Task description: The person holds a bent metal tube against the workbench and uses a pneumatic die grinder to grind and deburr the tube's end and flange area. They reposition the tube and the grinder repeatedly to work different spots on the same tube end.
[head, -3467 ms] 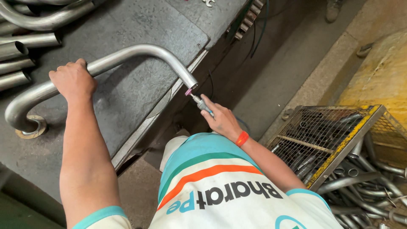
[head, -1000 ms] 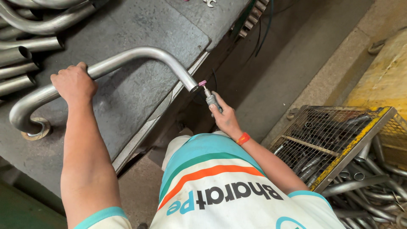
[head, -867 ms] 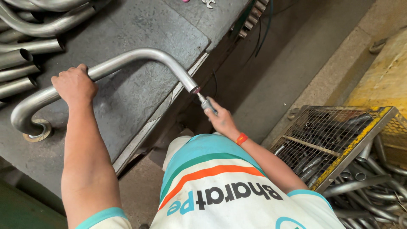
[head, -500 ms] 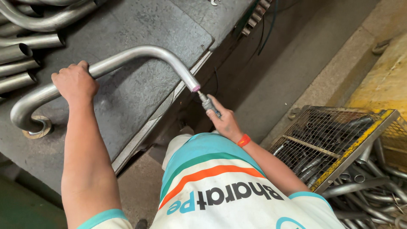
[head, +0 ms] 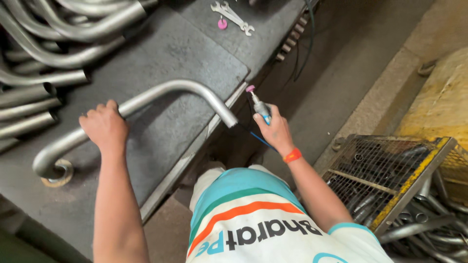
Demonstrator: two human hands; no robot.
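A bent steel pipe (head: 165,93) lies on the dark workbench (head: 161,53), its open end hanging over the bench edge. My left hand (head: 105,127) grips the pipe along its straight run and presses it down. My right hand (head: 273,127) holds a small pencil die grinder (head: 259,104) with a pink grinding tip pointing up. The tip sits a short way to the right of the pipe's open end and is not touching it.
Several bent pipes (head: 53,39) are stacked at the bench's back left. Spanners (head: 231,14) and a spare pink grinding stone (head: 222,23) lie at the far edge. A yellow-framed wire crate (head: 385,175) holding pipes stands on the floor to my right.
My right hand has pulled the grinder tip out of the pipe's open end and lifted it up and to the right. The left hand has kept its grip on the pipe.
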